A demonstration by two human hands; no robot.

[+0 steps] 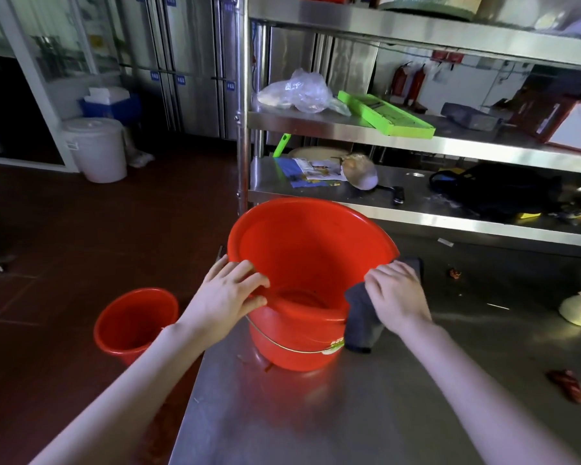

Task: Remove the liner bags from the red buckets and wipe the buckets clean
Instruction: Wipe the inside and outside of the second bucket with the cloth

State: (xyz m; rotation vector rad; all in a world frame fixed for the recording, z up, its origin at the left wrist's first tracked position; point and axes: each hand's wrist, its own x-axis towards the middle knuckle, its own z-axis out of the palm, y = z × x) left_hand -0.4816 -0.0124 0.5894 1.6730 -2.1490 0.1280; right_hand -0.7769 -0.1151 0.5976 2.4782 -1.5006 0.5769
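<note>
A large red bucket (311, 250) stands on the steel table (349, 414), tilted toward me, with no liner in it. My left hand (228, 292) grips its near left rim, fingers curled over the edge. My right hand (398, 293) presses a dark grey cloth (361, 322) against the bucket's right rim and outer wall. A second, smaller red bucket (135, 325) sits on the floor to the left, also bare inside.
A steel shelf rack (416, 135) rises behind the table, holding a crumpled clear plastic bag (294, 92), a green slicer (386, 115), papers and a black bag (497, 189). Red scraps (567, 384) lie on the table at right. A white lidded bin (96, 147) stands on the floor far left.
</note>
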